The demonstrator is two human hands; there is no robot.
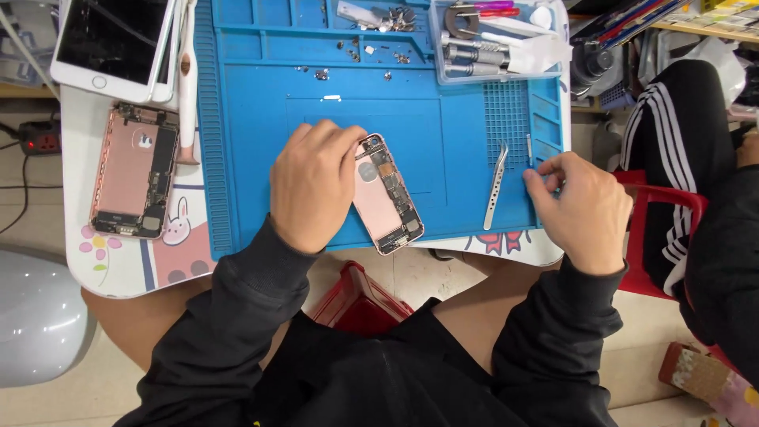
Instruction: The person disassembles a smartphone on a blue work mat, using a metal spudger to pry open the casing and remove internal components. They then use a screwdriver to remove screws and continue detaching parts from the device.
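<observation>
An opened pink phone body (386, 198) with its inner parts showing lies tilted on the blue work mat (443, 134). My left hand (313, 186) rests on its left side and holds it down at the top corner. My right hand (581, 209) is at the mat's right edge, fingers pinched together over the small compartments, close to a thin metal tool (529, 149); whether anything is between the fingers is hidden. Silver tweezers (496, 185) lie between my two hands.
A second opened pink phone body (134, 171) lies on the white table at left, below a white phone screen (111, 39). Loose screws (353, 55) dot the mat's top trays. A clear tool box (494, 43) stands at the top right. Another person's striped sleeve (672, 150) is at the right.
</observation>
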